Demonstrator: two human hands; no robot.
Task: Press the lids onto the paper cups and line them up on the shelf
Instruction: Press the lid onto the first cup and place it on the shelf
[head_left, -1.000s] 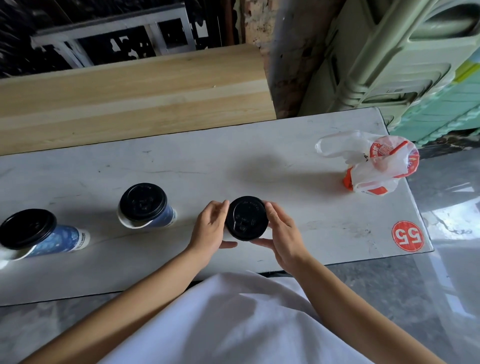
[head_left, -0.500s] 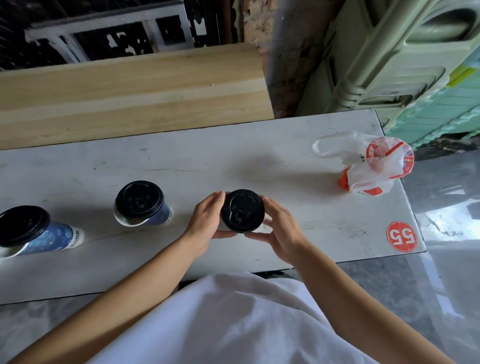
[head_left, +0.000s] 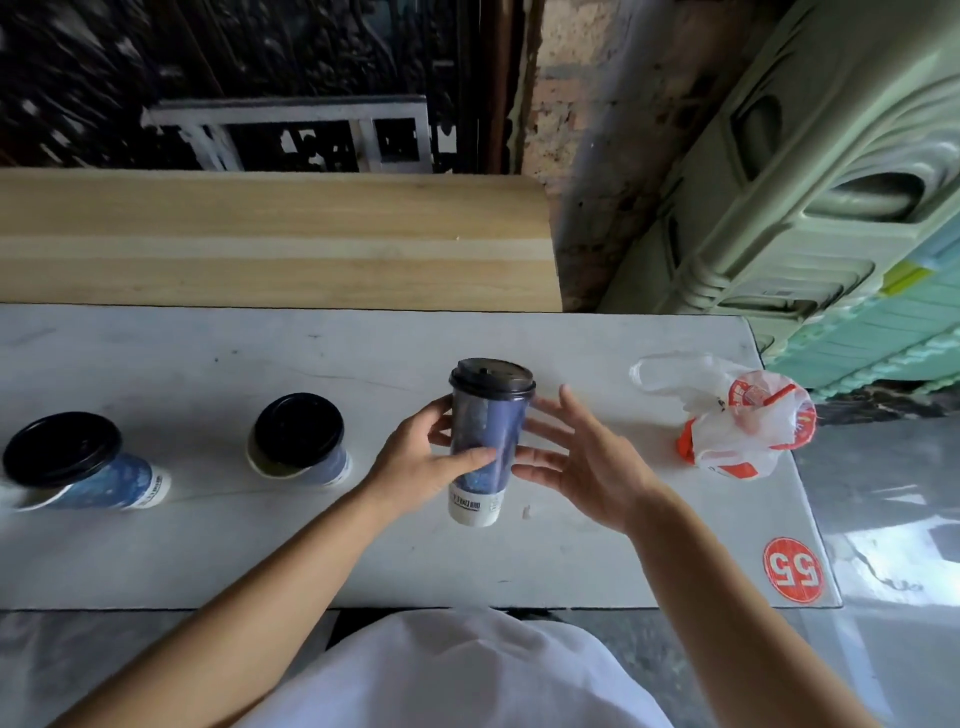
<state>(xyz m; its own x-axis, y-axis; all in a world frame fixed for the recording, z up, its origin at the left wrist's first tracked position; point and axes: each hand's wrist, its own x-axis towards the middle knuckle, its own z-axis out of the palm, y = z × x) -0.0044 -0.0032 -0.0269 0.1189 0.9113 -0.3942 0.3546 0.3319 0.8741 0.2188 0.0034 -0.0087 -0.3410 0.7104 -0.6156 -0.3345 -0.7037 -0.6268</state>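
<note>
At frame centre a lidded cup (head_left: 485, 441) sits between the left hand (head_left: 426, 462) and right hand (head_left: 587, 462), above the table (head_left: 208, 561). Two more lidded cups (head_left: 298, 441) (head_left: 78, 462) stand at left, with a plastic bag (head_left: 737, 421) at right and a wooden board (head_left: 270, 244) behind.

bare tabletop (head_left: 171, 561) before two lidded cups (head_left: 298, 439) at left, plastic bag (head_left: 748, 421) blocking right, wooden shelf (head_left: 270, 244) behind unoccupied
</note>
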